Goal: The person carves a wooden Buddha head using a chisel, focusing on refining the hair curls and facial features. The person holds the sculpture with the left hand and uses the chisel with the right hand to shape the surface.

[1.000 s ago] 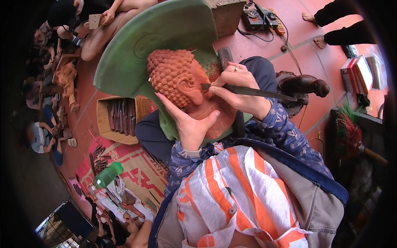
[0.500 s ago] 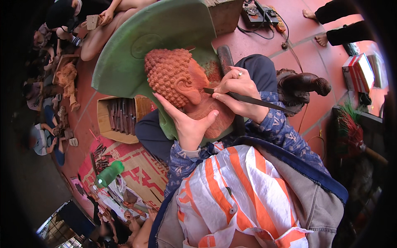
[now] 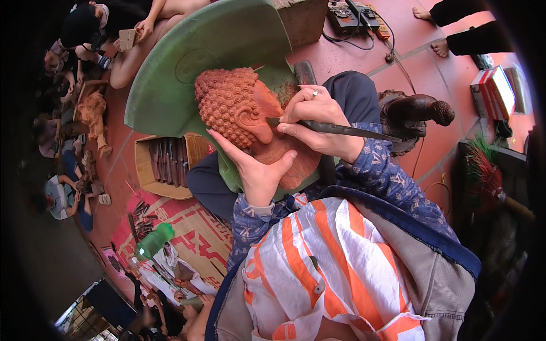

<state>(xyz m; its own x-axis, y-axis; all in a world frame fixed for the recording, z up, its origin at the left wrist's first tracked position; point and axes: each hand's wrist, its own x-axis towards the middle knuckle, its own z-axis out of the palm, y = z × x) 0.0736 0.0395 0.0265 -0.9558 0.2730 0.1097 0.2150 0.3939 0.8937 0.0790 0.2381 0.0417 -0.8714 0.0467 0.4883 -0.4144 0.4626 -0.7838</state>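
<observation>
A reddish wooden carved head with rows of round curls and a long ear lies across my lap on a curved green sheet. My left hand steadies it, the fingers along the lower curls and the thumb on the neck. My right hand grips a long dark chisel in a pinch. The chisel's tip meets the wood just in front of the earlobe; fingers partly cover the cutting end. Beyond that hand, a dark bar rests by the sheet's edge.
An open cardboard box of dark-handled tools stands left, above a red patterned mat with a green bottle. At right are a dark carved figure, a power box with cords and a person's bare feet. Other people sit left.
The carved head and both hands appear shifted slightly left in the view. My right hand has turned a little, with the chisel now lying flatter; both grips stay the same.
</observation>
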